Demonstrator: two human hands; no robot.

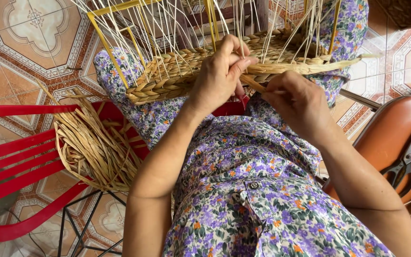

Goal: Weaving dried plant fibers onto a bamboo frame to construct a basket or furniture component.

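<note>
The half-woven basket (224,66) rests on the person's lap, steadied for weaving. The left hand (220,76) is clamped on its braided rim; just beside the basket, the right hand (297,102) pinches a straw strand (253,83) taut against that rim.

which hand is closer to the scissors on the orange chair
Right. The right hand works the straw strand just left of the orange chair holding the scissors; the left hand is farther off, on the woven basket.

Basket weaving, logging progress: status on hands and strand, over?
Left hand gripping woven basket rim. Right hand pinching straw strand. Upright stakes crowd the work.
</note>
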